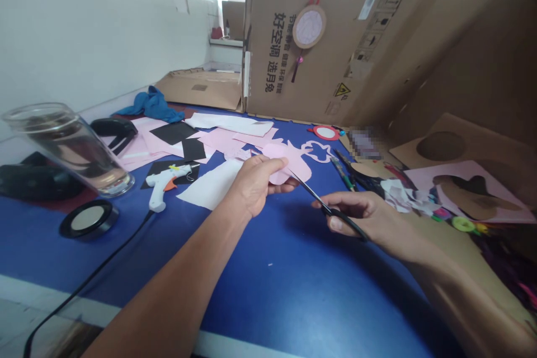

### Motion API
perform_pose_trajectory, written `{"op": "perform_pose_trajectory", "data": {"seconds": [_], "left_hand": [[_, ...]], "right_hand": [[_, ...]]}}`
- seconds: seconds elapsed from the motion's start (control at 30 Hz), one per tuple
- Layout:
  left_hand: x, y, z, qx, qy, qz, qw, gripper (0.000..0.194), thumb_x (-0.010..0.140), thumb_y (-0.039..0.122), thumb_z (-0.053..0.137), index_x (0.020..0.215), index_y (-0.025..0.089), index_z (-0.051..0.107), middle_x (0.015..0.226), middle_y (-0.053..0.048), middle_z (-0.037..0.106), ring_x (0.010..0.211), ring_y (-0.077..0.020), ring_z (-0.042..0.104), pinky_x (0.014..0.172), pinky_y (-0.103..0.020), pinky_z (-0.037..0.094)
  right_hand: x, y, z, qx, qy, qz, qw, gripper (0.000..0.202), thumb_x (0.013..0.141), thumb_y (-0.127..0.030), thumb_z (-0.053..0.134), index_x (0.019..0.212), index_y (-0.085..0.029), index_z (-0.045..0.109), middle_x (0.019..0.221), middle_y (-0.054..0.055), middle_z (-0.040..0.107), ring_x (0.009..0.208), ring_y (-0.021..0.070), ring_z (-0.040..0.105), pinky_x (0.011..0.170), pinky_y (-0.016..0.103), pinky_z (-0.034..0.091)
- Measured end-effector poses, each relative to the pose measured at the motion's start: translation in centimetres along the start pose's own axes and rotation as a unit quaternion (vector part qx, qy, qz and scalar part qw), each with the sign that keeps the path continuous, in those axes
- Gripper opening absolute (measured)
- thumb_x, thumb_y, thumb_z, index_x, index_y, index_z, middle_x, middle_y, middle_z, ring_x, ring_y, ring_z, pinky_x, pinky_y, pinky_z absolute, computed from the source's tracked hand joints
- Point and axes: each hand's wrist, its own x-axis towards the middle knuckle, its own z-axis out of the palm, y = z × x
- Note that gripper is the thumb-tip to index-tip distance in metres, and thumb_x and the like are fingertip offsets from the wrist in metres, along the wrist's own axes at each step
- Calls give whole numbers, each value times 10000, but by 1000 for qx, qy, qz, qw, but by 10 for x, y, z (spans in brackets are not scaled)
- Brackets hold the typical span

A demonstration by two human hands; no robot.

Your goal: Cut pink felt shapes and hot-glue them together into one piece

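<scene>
While our left hand (257, 183) is steadying the pink paper (300, 164) above the worktop (260, 291), we are bringing scissors (326, 210) against it, so we are probably trimming its edge. The next move, we judge, is calling for a firm grip on the paper and a small turn of it toward the blades. Our left hand is pinching the sheet, thumb on top and fingers curling beneath; the paper is sticking out past the fingertips, ahead of our right hand (359, 211). That right hand is closing around the scissor handles, the blades pointing toward the left thumb; whether they are parting or meeting, we cannot tell. Just under the left hand, and to its left, a white sheet (205, 185) is lying flat; farther left, a glue gun (161, 185) is resting beside it.
</scene>
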Motion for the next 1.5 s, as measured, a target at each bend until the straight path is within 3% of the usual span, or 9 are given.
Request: {"op": "perform_pose_trajectory", "data": {"seconds": [0.33, 0.63, 1.5], "left_hand": [[0, 0, 0, -5, 2, -4, 1000, 126, 925, 177, 726, 821, 123, 773, 735, -89, 763, 647, -172, 726, 633, -277, 616], [-1, 1, 1, -3, 6, -9, 1000, 112, 923, 182, 739, 839, 120, 777, 744, -94, 767, 640, -171, 722, 650, -287, 622], [1, 7, -2, 59, -7, -18, 998, 190, 956, 188, 717, 806, 97, 791, 724, -101, 773, 631, -152, 726, 590, -233, 591]], "right_hand": [[-1, 0, -1, -13, 1, -5, 1000, 563, 749, -681, 909, 1073, -222, 881, 755, 27, 660, 656, 154, 488, 597, 296, 424], [0, 4, -2, -26, 22, -23, 999, 520, 753, -673, 917, 1051, -247, 903, 822, 54, 742, 731, 211, 618, 644, 331, 516], [0, 6, -3, -33, 6, -24, 999, 582, 743, -700, 921, 1087, -231, 904, 808, 41, 706, 728, 185, 585, 623, 297, 496]]}}
